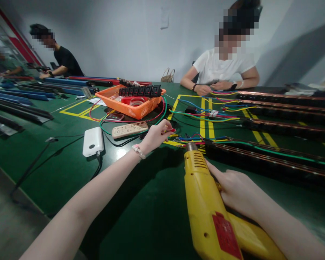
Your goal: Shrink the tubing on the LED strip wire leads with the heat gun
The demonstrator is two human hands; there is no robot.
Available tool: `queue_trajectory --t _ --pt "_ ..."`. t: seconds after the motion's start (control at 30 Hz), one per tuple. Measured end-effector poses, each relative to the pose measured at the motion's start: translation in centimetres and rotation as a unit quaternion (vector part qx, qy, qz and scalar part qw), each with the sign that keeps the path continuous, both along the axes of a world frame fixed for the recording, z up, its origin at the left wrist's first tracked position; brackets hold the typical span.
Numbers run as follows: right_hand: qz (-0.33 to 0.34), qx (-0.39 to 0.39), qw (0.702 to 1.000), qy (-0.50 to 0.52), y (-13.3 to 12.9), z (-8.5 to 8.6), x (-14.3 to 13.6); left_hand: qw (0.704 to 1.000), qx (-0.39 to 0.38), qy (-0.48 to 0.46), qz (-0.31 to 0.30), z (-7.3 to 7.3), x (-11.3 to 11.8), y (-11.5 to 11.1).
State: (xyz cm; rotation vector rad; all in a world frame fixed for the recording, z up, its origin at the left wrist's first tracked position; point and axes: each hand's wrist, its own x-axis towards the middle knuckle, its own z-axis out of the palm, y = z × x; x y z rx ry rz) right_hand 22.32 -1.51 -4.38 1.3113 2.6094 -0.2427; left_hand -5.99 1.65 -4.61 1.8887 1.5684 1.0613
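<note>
My right hand (237, 187) is wrapped around the handle of a yellow heat gun (200, 187), whose metal nozzle points away from me toward a bundle of wires. In front of the nozzle, my left hand (157, 135) is closed in a pinch on a short red wire end (171, 130); whether a sleeve covers it is too small to tell. Yellow, blue and red wires (191, 138) lie just right of my left fingertips. They run into the nearest long dark bar with copper-coloured edges (260, 159).
An orange basket (141, 112) holds black parts and red items. Near it lie a patterned phone case (130, 130) and a white power bank (93, 142) with a cable. More wired bars (287, 108) stretch along the right. Opposite sits a person in a white shirt (222, 68).
</note>
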Motion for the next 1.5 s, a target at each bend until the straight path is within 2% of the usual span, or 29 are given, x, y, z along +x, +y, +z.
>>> queue_trajectory --t 0.2,0.33,0.53,0.73,0.93,1.07,1.33,1.5 --pt "-0.001 -0.005 1.000 -0.001 -0.1 0.3 -0.3 0.988 0.097 0.115 -0.027 0.6 0.7 -0.2" --pt "0.012 0.002 1.000 0.004 -0.2 0.4 -0.3 0.981 0.139 0.130 -0.036 0.4 1.0 -0.4" --pt "0.026 0.015 0.999 0.017 -0.3 0.2 -0.2 0.977 0.133 0.165 -0.029 -0.2 1.1 -0.7" --pt "-0.008 -0.008 1.000 0.003 -0.2 -0.1 -0.1 0.966 0.163 0.199 -0.020 -0.3 1.1 -0.4" --pt "-0.022 -0.029 0.999 -0.018 0.0 -0.1 -0.1 0.949 0.106 0.298 0.006 -0.7 0.7 -0.5" --pt "-0.029 -0.037 0.998 -0.036 -0.2 0.4 -0.5 0.940 0.096 0.329 0.003 -1.1 0.6 -0.5" --pt "-0.011 0.003 1.000 -0.024 0.0 -0.1 -0.3 0.914 0.155 0.373 -0.035 -1.6 1.5 -1.3" --pt "0.046 0.055 0.997 0.005 -0.1 -0.3 0.0 0.886 0.143 0.427 -0.109 -2.1 2.2 -1.3"
